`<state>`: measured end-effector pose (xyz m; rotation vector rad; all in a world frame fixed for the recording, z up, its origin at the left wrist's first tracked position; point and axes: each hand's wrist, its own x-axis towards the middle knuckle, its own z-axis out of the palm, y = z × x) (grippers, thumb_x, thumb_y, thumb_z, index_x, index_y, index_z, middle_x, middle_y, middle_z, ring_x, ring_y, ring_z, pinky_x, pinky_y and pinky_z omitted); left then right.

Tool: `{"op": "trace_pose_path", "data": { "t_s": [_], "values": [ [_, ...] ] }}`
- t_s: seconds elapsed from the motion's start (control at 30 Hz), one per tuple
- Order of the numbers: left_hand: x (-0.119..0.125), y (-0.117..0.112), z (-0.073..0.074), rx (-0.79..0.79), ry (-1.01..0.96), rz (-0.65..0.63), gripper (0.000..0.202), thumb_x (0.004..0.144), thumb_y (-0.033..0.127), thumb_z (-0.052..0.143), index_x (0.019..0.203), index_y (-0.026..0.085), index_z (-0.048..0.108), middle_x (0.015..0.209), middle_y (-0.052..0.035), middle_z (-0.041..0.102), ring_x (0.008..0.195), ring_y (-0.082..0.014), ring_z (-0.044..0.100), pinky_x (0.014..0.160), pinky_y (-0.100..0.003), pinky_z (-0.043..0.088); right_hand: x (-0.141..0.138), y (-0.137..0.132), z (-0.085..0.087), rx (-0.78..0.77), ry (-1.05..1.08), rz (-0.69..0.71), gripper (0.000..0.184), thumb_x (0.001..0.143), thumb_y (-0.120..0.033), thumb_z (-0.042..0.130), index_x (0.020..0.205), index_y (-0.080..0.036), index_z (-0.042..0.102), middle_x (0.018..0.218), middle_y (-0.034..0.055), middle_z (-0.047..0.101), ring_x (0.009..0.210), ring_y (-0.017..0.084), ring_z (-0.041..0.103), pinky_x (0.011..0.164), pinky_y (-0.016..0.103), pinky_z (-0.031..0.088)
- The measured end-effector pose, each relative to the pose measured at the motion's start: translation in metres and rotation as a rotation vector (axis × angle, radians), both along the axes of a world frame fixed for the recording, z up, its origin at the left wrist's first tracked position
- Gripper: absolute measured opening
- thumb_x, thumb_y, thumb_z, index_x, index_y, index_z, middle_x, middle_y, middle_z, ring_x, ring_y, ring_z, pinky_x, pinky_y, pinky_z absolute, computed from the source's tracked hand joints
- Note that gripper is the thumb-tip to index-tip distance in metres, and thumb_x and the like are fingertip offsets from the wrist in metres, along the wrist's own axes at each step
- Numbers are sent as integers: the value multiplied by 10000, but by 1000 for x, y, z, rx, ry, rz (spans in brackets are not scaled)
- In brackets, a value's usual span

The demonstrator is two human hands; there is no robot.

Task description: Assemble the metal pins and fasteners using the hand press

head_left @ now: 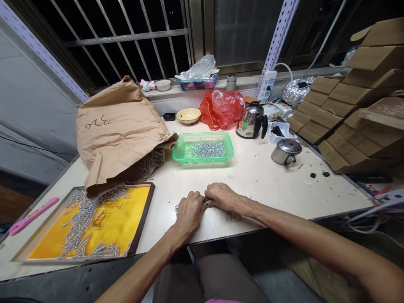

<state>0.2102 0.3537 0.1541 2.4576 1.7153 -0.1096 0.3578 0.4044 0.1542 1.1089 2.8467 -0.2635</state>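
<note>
My left hand (190,213) rests at the table's front edge with its fingers curled down. A small metal strip with marks (176,208) shows at its left side, mostly hidden under it. My right hand (222,196) is beside it, fingers bent and pressed together. Between the two hands a short grey metallic piece (206,201) shows; the fingers cover most of it, so its kind is unclear. Beyond my hands stands a green plastic basket (203,160) with many small shiny metal pins (211,149) in it.
On the left, a framed yellow tray (139,206) holds scattered metal pins beside a large brown paper bag (120,122) and a pink-handled tool (33,216). Behind are a red plastic bag (221,110), a kettle (251,122) and a lidded steel cup (285,152). Cardboard boxes (356,122) stack at right.
</note>
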Motion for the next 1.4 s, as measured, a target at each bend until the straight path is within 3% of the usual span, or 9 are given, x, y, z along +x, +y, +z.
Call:
{"op": "trace_pose_path", "data": {
  "t_s": [0.17,0.33,0.47,0.57,0.77,1.03,1.2,1.3,1.4],
  "values": [
    [0,-3,-2,33,-35,33,139,898,222,580,1022,160,592,961,-57,558,947,-240,488,744,-320,463,1,6,0,-5,35,1,176,808,-280,765,861,-150,659,835,56,581,820,227,548,685,269,416],
    [-9,-31,-20,199,-156,-9,334,875,157,597,1194,166,497,1278,-89,444,1154,-268,403,952,-400,437,17,-11,-6,-30,290,52,597,721,-333,837,1200,-140,536,1080,105,516,1007,262,475,830,327,448],
    [-2,-54,-33,242,-227,-39,342,861,72,560,1188,154,496,1310,-102,411,1199,-268,372,990,-409,427,28,-32,-18,1,520,69,391,919,-218,585,1282,-146,457,1231,130,444,1147,256,398,964,371,387],
    [10,-61,-34,218,-253,0,300,859,52,545,1142,151,518,1227,-93,464,1111,-246,438,931,-380,472,27,-35,-23,91,498,34,350,925,-76,438,1265,-148,478,1267,122,432,1151,248,388,957,373,384],
    [30,-63,-32,203,-238,6,297,848,24,536,1124,134,527,1084,-79,506,992,-235,469,873,-371,488,-2,-3,-20,205,135,-55,164,894,-86,595,1023,-180,633,978,73,560,945,247,449,766,311,386],
    [41,-71,-29,165,-291,52,168,888,73,513,1004,176,576,922,-49,520,908,-231,475,800,-360,483,-10,26,-26,202,124,12,55,927,-193,645,887,-157,638,917,41,564,917,207,435,756,273,322],
    [15,-76,-19,228,-455,72,225,894,97,535,1103,180,548,1069,-55,503,989,-196,467,854,-294,451,-12,23,-23,197,107,-9,103,951,-162,593,856,-154,635,886,45,563,898,206,430,743,268,322],
    [-20,-74,-9,238,-330,266,87,913,166,543,983,184,592,1019,-46,516,981,-199,477,794,-278,436,-15,20,-24,203,105,-30,133,959,-130,553,847,-156,621,873,52,556,889,213,425,724,270,326],
    [-53,-67,-3,78,-186,424,106,890,274,611,830,186,607,891,-19,552,901,-193,516,666,-251,396,-15,18,-28,205,108,-48,151,965,-120,527,844,-158,608,860,58,547,874,219,422,714,274,330]
  ]
}}
